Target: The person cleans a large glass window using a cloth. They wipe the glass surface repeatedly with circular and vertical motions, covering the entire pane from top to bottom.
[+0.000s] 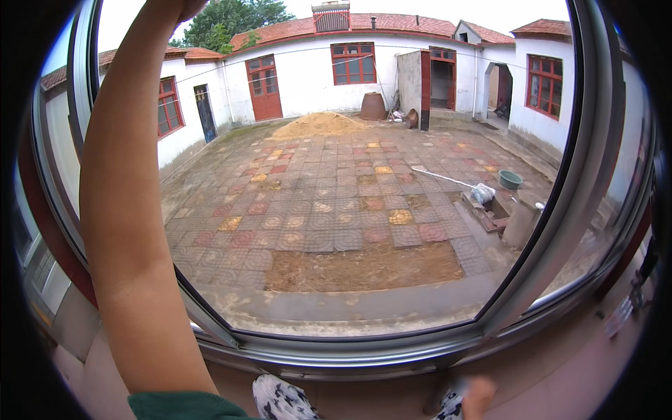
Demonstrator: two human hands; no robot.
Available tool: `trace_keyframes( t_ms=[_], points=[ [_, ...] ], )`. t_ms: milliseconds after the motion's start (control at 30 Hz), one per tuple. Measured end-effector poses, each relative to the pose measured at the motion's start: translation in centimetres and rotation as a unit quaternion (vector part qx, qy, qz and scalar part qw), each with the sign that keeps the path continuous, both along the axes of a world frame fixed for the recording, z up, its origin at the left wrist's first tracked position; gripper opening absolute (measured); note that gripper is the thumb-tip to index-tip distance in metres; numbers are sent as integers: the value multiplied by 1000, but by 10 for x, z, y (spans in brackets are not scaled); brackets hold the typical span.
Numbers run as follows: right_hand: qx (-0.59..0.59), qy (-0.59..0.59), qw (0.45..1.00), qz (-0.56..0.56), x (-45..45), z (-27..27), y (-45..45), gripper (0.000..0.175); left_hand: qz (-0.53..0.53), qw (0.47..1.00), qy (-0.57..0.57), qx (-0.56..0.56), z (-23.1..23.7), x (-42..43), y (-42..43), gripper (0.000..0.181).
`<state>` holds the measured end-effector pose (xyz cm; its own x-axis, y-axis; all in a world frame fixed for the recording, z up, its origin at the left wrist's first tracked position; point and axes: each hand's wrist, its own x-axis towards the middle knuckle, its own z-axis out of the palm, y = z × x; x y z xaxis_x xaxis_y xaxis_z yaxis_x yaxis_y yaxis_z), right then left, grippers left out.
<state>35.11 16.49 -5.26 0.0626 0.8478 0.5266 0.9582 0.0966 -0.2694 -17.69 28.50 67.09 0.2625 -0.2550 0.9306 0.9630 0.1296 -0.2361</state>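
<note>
My left arm [126, 210] reaches up along the left side of a large metal-framed window [362, 357]. Only the edge of my left hand [190, 8] shows at the top of the picture, so its fingers and anything in them are hidden. Low on the right is my right hand [479, 395], curled around a small pale-bluish object [462, 387] too blurred to name. This hand is beside my leg in black-and-white patterned trousers [286, 399], below the metal lower rail [336, 350] of the window.
Beyond the window lies a paved courtyard [315, 210] with a bare soil patch [362, 268]. Farther off are a sand heap [317, 125] and a brown vat [373, 106]. A green basin [510, 179] is near a mop [483, 193] on the right. Pinkish floor [567, 378] extends indoors.
</note>
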Motion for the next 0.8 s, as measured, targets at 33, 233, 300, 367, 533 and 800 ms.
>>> trace_keyframes(
  t_ms=[33,233,300,367,533,800],
  points=[
    [17,3,1000,1,-1,-5,4,14,28,1000,6,5,-5,-34,-9,31],
    [-76,-29,996,-36,-1,-25,17,17,281,924,251,60,-50,-202,-54,45],
    [-31,-1,1000,-3,-6,-23,15,18,157,975,148,-57,-55,-223,-56,40],
    [-48,-2,999,-11,-12,-18,12,15,61,990,37,-121,-54,-226,-61,37],
    [-51,33,998,-18,-24,-7,9,12,-597,645,-115,-463,-42,-177,-71,36],
    [-60,43,997,12,-19,-3,5,12,93,993,21,71,-84,-43,-11,48]
  ],
)
